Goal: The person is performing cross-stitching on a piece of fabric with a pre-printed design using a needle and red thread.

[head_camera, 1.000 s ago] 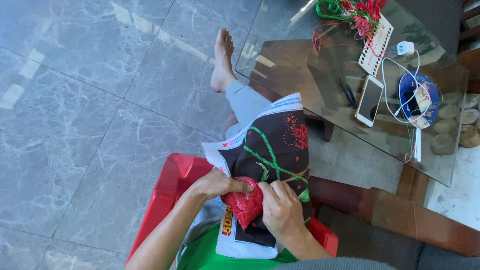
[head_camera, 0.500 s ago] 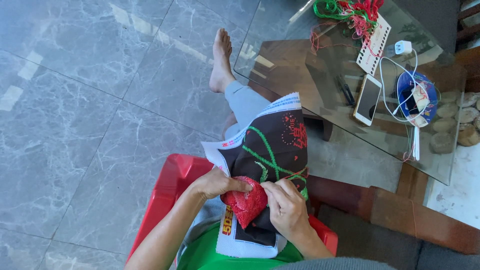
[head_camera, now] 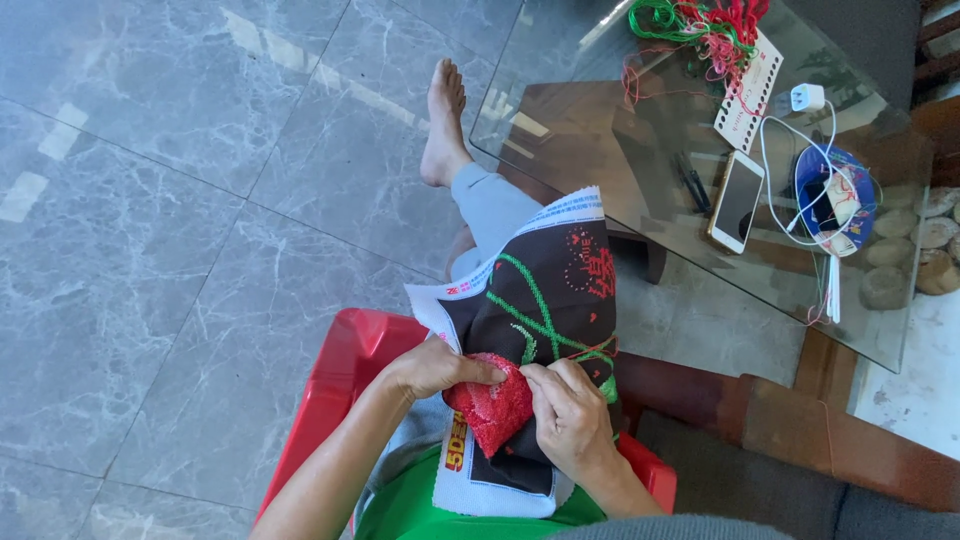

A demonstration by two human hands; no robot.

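Observation:
A black cross-stitch cloth (head_camera: 540, 290) with green and red stitching and a white border lies over my lap. Its red stitched patch (head_camera: 495, 405) is bunched up between my hands. My left hand (head_camera: 430, 368) grips the cloth at the left of that patch, thumb on top. My right hand (head_camera: 570, 420) pinches the cloth at the patch's right edge, fingers curled; a needle cannot be made out. I sit on a red plastic chair (head_camera: 335, 385) with one bare foot (head_camera: 443, 125) stretched out on the floor.
A glass-topped table (head_camera: 600, 90) stands ahead on the right. On it lie green and red thread skeins (head_camera: 700, 25), a white thread card (head_camera: 748, 90), a phone (head_camera: 737, 200), a charger with white cable (head_camera: 805, 100) and a blue round tin (head_camera: 835, 200). Grey marble tiles (head_camera: 180, 220) cover the floor.
My right hand has shifted slightly on the red patch; the cloth and left hand stay nearly where they were.

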